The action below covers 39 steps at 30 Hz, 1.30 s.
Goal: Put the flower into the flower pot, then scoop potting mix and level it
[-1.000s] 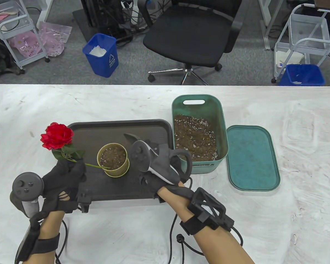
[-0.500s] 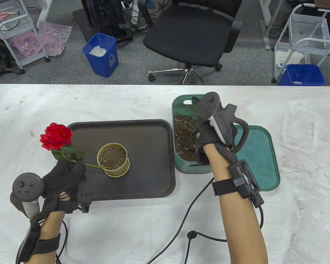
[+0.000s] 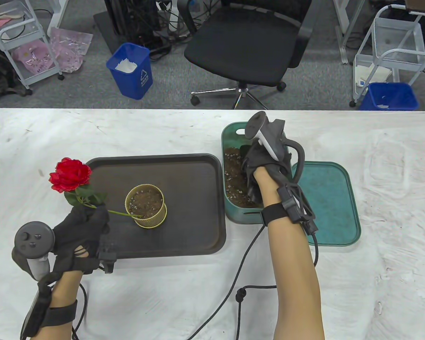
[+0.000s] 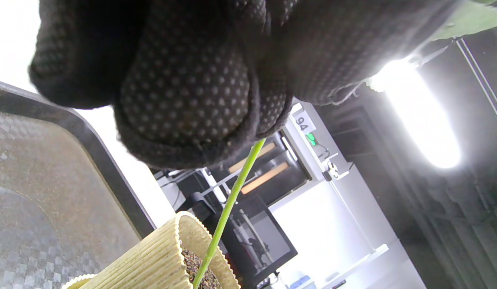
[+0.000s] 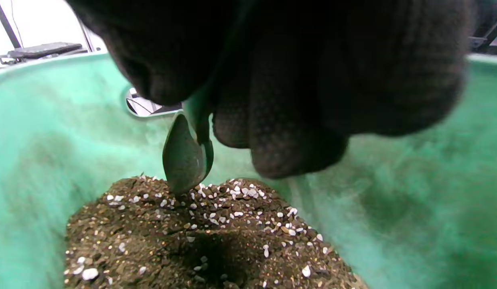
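Flower stem slanting into the pot.
Left hand [image 3: 79,230] is pinching the flower [image 3: 71,175], bloom pointing up-left, stem end in the flower pot [image 3: 145,206]; right hand [image 3: 260,166] is gripping a scoop [image 5: 186,154], tip pointing down into potting mix [image 5: 208,237].

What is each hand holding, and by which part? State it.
Left hand grips the flower by its green stem, whose lower end is in the flower pot. Right hand grips a green scoop by its handle, tip on the potting mix.

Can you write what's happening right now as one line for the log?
left hand: holds flower, stem in pot | right hand: holds scoop, tip in mix in bin
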Available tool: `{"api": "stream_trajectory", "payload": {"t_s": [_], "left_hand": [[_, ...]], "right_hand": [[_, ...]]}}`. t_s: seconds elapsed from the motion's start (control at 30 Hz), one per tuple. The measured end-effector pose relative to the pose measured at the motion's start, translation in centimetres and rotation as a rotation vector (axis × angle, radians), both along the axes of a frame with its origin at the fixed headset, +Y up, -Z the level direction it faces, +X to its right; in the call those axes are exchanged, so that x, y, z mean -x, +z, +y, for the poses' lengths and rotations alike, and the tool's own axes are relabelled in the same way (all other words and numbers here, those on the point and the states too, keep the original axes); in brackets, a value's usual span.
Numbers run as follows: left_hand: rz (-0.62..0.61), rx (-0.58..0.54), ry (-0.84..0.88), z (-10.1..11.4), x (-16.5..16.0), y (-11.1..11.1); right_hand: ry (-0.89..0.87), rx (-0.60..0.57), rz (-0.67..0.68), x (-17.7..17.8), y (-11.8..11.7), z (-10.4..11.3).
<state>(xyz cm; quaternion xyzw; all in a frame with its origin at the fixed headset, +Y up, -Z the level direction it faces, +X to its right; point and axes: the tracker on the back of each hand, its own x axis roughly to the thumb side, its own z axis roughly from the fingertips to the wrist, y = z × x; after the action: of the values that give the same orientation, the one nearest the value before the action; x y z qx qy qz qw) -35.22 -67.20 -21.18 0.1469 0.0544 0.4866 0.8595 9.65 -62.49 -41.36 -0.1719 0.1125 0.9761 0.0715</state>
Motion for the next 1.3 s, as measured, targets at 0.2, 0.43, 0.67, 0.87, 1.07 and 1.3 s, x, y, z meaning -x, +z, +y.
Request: {"api": "stream_trajectory", "payload": {"t_s": [0.2,0.43,0.67,0.87,1.07,1.3], "left_hand": [[0.003,0.000,0.000,0.0,0.0,0.0],[0.003,-0.001,-0.002,0.0,0.1,0.0],[0.000,0.001,0.000,0.0,0.0,-0.1],[-0.003,0.001,-0.001,0.0,0.1,-0.1],[-0.004,0.002,0.000,0.0,0.0,-0.1],[-0.010,-0.003,-0.006,0.0,0.0,-0.1]], "right_hand": [[0.009,0.072,0.018,0.4,-0.6,-1.5],[-0.228,0.341,-0.017,-0.1,-0.9,-3.7],[-0.484,0.492,-0.054,-0.5,-0.9,-4.9],[-0.693,0.499,-0.057,-1.6,-0.2,-4.4],[-0.834,0.452,-0.090,-3.0,1.5,-3.0],[-0.996,0.373,-0.156,-4.2,4.0,-2.2]]}}
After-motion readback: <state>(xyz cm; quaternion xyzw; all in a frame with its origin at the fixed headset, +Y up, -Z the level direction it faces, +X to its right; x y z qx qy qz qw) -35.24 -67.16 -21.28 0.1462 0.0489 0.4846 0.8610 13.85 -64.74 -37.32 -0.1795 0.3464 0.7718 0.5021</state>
